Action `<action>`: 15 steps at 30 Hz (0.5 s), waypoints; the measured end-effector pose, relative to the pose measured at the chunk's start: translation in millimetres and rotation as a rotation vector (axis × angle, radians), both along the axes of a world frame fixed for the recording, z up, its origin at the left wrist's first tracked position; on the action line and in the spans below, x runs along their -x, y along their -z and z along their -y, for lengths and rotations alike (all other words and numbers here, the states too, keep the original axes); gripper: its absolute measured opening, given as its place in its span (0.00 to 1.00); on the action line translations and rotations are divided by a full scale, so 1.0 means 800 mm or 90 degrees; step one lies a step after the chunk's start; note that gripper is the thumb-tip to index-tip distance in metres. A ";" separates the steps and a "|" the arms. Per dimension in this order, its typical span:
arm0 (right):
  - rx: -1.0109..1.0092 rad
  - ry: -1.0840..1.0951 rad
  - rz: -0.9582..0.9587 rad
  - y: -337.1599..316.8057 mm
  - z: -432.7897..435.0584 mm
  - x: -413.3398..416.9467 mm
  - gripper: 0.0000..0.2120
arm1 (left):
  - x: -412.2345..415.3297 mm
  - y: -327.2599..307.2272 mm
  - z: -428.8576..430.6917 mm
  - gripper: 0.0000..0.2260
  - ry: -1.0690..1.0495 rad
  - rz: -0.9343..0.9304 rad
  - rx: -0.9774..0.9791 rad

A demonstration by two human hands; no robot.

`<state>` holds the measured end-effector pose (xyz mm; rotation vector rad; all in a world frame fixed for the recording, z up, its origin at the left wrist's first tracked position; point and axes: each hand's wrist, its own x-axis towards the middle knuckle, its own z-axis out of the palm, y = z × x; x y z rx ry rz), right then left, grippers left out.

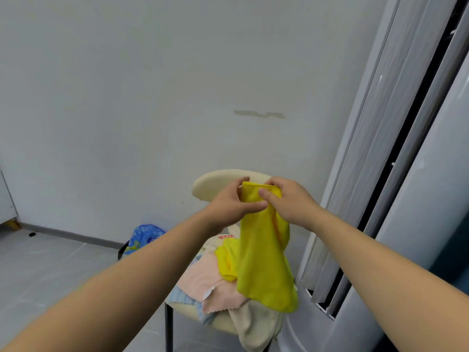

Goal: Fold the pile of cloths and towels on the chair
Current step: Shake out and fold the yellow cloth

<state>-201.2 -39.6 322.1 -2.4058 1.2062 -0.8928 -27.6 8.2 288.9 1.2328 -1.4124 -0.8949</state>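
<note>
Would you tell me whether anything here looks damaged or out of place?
Yes: a scraped strip of missing paint marks the wall above the chair, and a beige cloth hangs over the seat's front edge.

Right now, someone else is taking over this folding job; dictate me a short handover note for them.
Left hand and right hand: both pinch the top edge of the yellow cloth, held up bunched above the chair.
Pile on the seat: pink cloth, second yellow cloth, blue cloth underneath, beige cloth drooping off the front.
Done: no folded stack in view.
Left: fold the held cloth, then the whole pile.
</note>
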 end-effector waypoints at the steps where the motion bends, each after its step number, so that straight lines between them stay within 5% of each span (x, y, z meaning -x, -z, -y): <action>1: -0.007 -0.002 -0.005 0.000 -0.002 0.000 0.08 | 0.000 -0.005 0.003 0.35 -0.007 0.035 0.009; 5: -0.104 0.004 0.002 -0.006 -0.008 0.018 0.13 | -0.012 -0.002 0.009 0.07 -0.033 0.066 0.037; 9: -0.366 -0.055 0.016 -0.012 -0.006 0.050 0.26 | -0.037 0.005 0.002 0.07 -0.076 0.021 -0.003; 15: -0.309 -0.001 0.095 -0.006 0.000 0.046 0.11 | -0.046 0.018 -0.004 0.06 -0.120 0.081 -0.001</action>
